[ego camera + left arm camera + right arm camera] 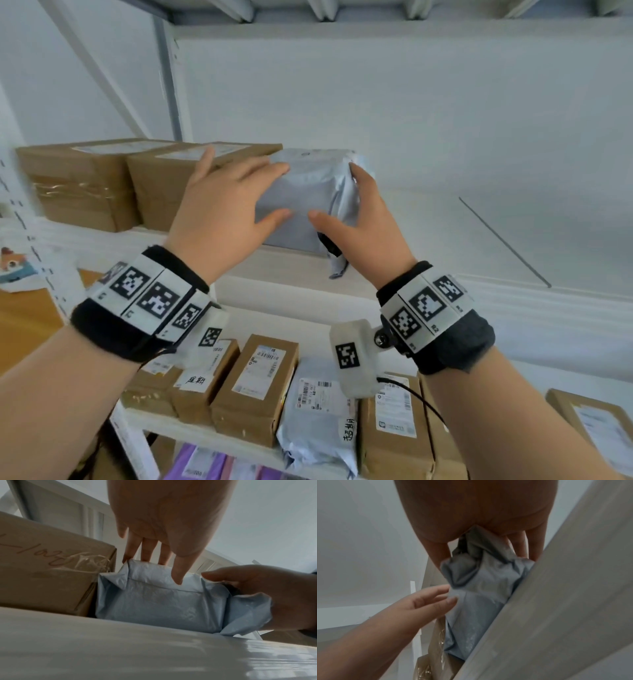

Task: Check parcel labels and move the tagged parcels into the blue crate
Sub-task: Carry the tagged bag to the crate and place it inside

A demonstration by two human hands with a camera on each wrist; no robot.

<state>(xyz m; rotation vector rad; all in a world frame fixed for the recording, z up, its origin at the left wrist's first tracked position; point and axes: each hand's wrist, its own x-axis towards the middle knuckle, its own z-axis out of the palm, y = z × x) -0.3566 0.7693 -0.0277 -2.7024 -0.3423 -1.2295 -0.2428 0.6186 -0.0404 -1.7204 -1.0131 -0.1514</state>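
A grey plastic-wrapped parcel (308, 192) lies on the upper shelf, right beside a brown carton (161, 185). My left hand (274, 192) lies over its top left with straight, spread fingers, and the thumb touches the front face. In the left wrist view the left hand's fingers (147, 553) reach over the parcel's (154, 605) top edge. My right hand (342, 202) grips the parcel's right end, thumb on the front, fingers round the side. The right wrist view shows my right hand (485, 557) holding the bunched end of the parcel (479, 601). No label shows on it. The blue crate is out of view.
A second brown carton (78, 181) stands at the far left of the upper shelf (513, 298), whose right part is bare. On the lower shelf stand several labelled cartons (257, 380) and a grey mailer (318, 411); two carry handwritten tags (195, 380).
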